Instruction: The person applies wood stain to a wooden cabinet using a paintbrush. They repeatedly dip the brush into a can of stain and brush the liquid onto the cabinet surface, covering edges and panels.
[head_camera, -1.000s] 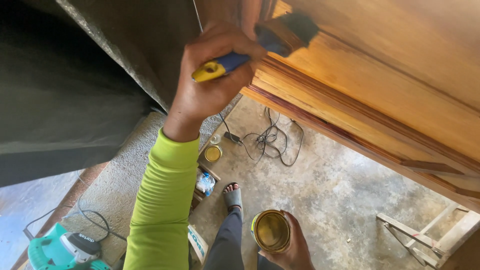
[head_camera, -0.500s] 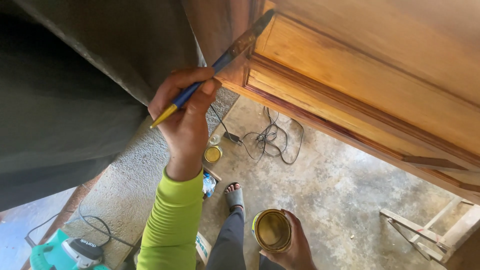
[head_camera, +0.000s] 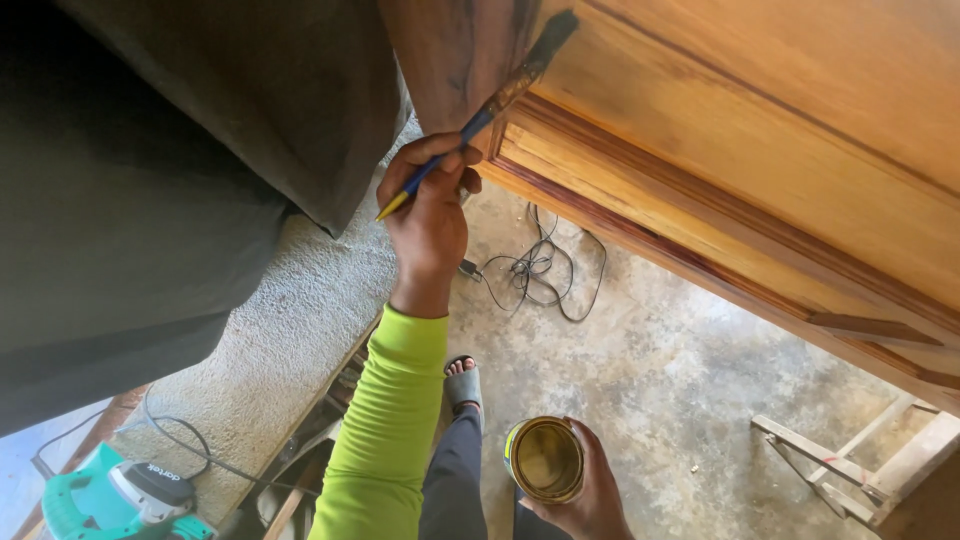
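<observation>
My left hand (head_camera: 430, 215), in a bright green sleeve, is raised and grips a paintbrush (head_camera: 500, 100) by its blue and yellow handle. The dark bristles rest against the upper left edge of a large varnished wooden panel (head_camera: 750, 130) with moulded trim. Down by my waist, my right hand (head_camera: 595, 500) holds an open round tin (head_camera: 545, 460) with a brownish liquid inside. My foot in a sandal (head_camera: 462, 385) stands on the concrete floor below.
A tangle of black cable (head_camera: 535, 270) lies on the floor under the panel. A teal power tool (head_camera: 120, 495) with its cord sits at the bottom left. A wooden frame (head_camera: 850, 470) leans at the bottom right. A dark grey wall (head_camera: 150, 180) fills the left.
The left hand has turned the brush from flat to pointing up, and the bristles now touch higher on the panel's left edge. The tin in the right hand has stayed put.
</observation>
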